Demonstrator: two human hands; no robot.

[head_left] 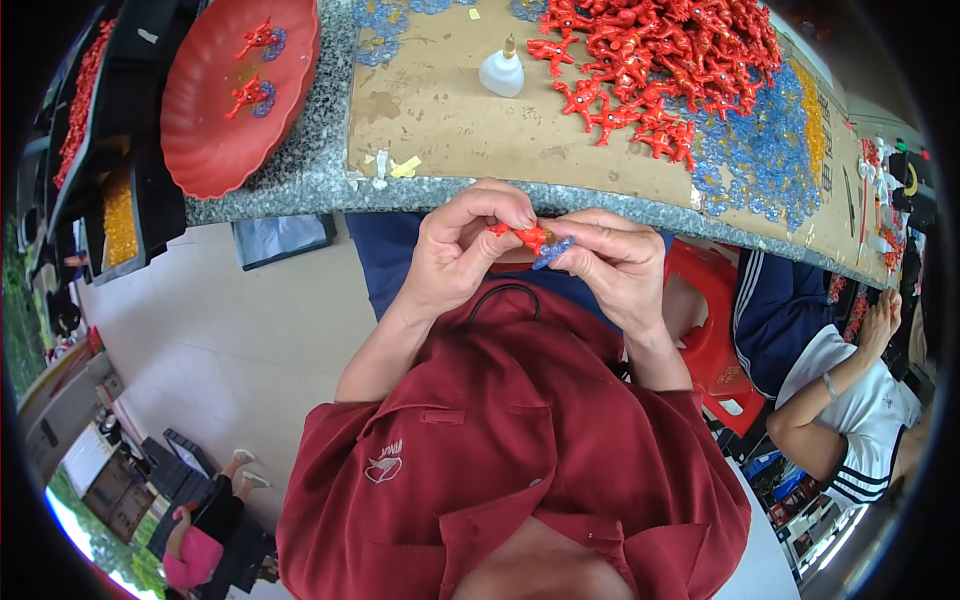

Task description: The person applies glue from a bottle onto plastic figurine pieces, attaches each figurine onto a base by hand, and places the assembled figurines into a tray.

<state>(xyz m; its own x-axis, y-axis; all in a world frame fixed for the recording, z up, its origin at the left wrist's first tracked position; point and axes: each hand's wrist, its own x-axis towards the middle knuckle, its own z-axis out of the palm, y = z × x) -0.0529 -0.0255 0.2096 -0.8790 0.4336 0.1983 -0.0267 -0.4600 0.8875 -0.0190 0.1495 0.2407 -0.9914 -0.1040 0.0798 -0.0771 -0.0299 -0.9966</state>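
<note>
In front of my chest, just off the table's near edge, my left hand (455, 245) pinches a small red toy figure (522, 236). From the other side my right hand (618, 262) pinches a translucent blue piece (553, 253) against the figure's end. The fingertips of both hands nearly meet there and partly cover the join. A heap of similar red figures (680, 55) lies on the cardboard sheet (430, 125) at the far right, beside many loose blue pieces (760, 165). A white squeeze bottle (502, 73) with a narrow tip stands left of the heap.
A scalloped red tray (205, 155) at the left holds two red figures with blue pieces. Yellow pieces (809, 115) line the far right. Black bins (160, 215) stand at the left edge. A co-worker's arm (815, 420) and a red plastic chair (715, 345) are at the right.
</note>
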